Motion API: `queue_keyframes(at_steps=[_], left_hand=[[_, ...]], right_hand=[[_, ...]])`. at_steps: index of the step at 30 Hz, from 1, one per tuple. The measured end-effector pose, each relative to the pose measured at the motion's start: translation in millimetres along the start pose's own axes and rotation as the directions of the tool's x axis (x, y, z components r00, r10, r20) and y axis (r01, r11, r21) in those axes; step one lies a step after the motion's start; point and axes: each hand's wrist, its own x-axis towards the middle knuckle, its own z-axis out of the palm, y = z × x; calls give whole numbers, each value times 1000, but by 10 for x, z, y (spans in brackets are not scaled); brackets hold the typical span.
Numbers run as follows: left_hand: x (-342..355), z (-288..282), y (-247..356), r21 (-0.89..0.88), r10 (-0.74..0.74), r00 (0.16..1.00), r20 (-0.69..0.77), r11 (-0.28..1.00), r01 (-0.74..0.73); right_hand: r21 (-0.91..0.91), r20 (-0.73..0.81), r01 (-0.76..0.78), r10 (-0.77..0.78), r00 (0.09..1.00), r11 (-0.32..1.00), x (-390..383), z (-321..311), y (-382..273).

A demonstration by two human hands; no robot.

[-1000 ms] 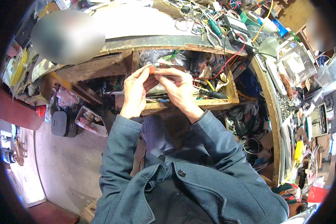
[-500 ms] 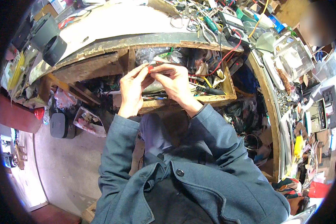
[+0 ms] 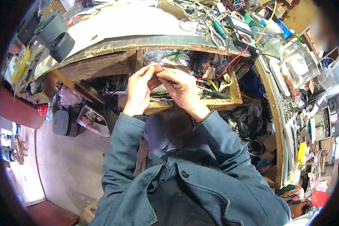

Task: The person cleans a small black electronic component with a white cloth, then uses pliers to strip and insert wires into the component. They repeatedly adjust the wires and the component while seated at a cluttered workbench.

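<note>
Above the open drawer, my left hand (image 3: 140, 89) pinches a small red-orange piece (image 3: 158, 69) between thumb and fingertips. Its exact kind is too small to make out. My right hand (image 3: 182, 89) meets it from the other side, with thumb and fingers pressed together at the piece's right end. Whether the right fingers grip the piece itself or something thin joined to it is hidden. Below both hands lies the wooden drawer (image 3: 235, 88), crammed with plastic bags, wires and tools.
On the bench (image 3: 128, 24) beyond the drawer lie pliers (image 3: 216, 40), scissors (image 3: 185, 25), a green-handled tool (image 3: 218, 28) and a meter (image 3: 240, 26). A red lead (image 3: 240, 56) hangs down into the drawer. Black pipe-like cylinders (image 3: 60, 47) stand left; a clear container (image 3: 299, 67) sits right.
The view has shifted slightly, so the scene sits a little lower and to the right. My hands remain together, and more of the red-orange piece shows between the fingertips.
</note>
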Motion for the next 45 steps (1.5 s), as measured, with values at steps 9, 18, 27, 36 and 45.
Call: queue_keyframes(at_steps=[9, 18, 27, 36, 45], left_hand=[[11, 12, 3, 8, -61, 996, 67, 998, 61], [31, -65, 8, -43, -117, 981, 152, 991, 125], [56, -71, -27, -54, -109, 990, 89, 992, 114], [48, -69, 0, 3, -136, 973, 188, 990, 138], [20, -25, -28, 54, -156, 971, 182, 987, 149]], right_hand=[[119, 100, -36, 24, 995, 992, 183, -161, -53], [536, 69, -225, 224, 972, 813, 131, -78, -157], [123, 129, 63, -79, 988, 990, 302, -159, -382], [3, 372, -160, 147, 917, 987, 387, -407, 167], [111, 365, -265, 209, 907, 958, 308, -399, 256]])
